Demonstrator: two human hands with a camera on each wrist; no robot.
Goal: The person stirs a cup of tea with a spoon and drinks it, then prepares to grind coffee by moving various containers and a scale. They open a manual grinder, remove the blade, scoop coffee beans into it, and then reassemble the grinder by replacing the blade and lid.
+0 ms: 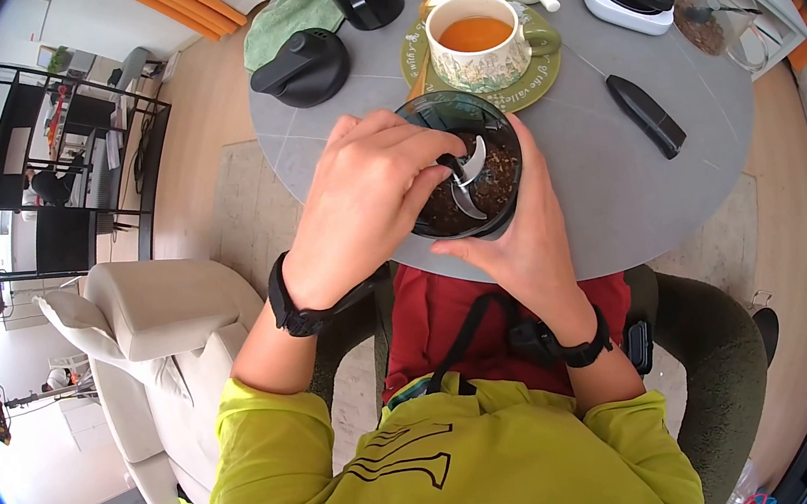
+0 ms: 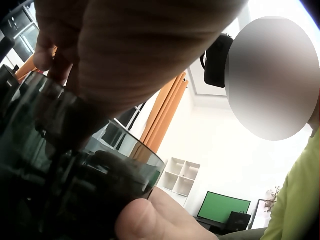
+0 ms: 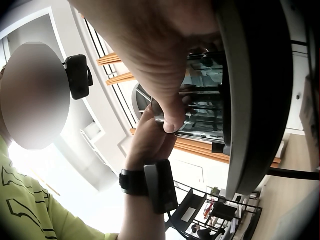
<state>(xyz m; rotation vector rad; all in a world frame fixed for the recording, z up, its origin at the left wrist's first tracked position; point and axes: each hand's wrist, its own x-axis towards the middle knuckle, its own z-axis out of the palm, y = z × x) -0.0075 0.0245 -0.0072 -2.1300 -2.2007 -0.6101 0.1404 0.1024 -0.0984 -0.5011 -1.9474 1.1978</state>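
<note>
A dark see-through grinder cup point(image 1: 436, 107) sits near the table's front edge, tilted toward me. Its wall also fills the lower left of the left wrist view. Inside lie coarse dark brown grounds point(image 1: 498, 175), with a curved two-armed metal blade point(image 1: 478, 156) over them. My left hand point(image 1: 366, 191) reaches over the rim, and its thumb and fingers pinch the blade's black hub point(image 1: 453, 163). My right hand point(image 1: 528, 242) grips the cup from the right, thumb across the near side. In the right wrist view, that thumb point(image 3: 172, 117) presses along the cup's wall.
Behind the cup, a patterned mug point(image 1: 491, 65) of orange-brown liquid stands on a green plate point(image 1: 543, 79). Black lidded pieces point(image 1: 305, 68) and a green cloth point(image 1: 294, 14) lie left. A black handheld tool point(image 1: 647, 116) and a glass jug point(image 1: 703, 24) are right.
</note>
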